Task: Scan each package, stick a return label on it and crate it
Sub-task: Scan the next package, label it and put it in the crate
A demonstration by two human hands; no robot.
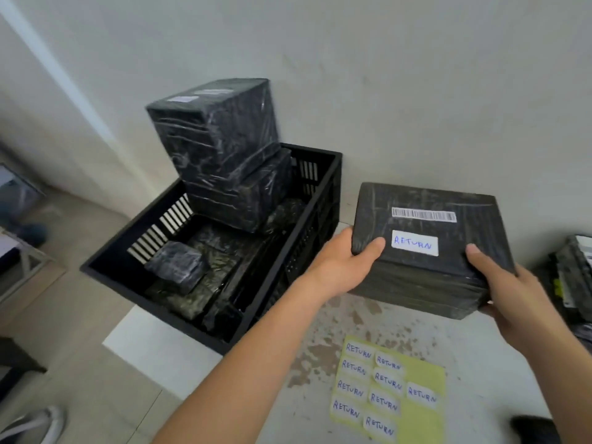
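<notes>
A black wrapped package [426,200] is held above the table, carrying a barcode strip [423,215] and a white RETURN label [415,242] on its top. My left hand [344,261] grips its left edge with the thumb on top. On the right edge, my right hand [509,293] holds it the same way. The black slatted crate [307,251] stands to the left, apart from the package, with several wrapped packages inside; two big ones [221,149] are stacked above its rim. A yellow sheet of RETURN labels [389,390] lies on the table in front of me.
More wrapped packages [573,277] wait at the table's right edge. A dark object [533,427] sits at the near right corner. The wall rises right behind the crate and table. The crate overhangs the white table's left end, with floor below at left.
</notes>
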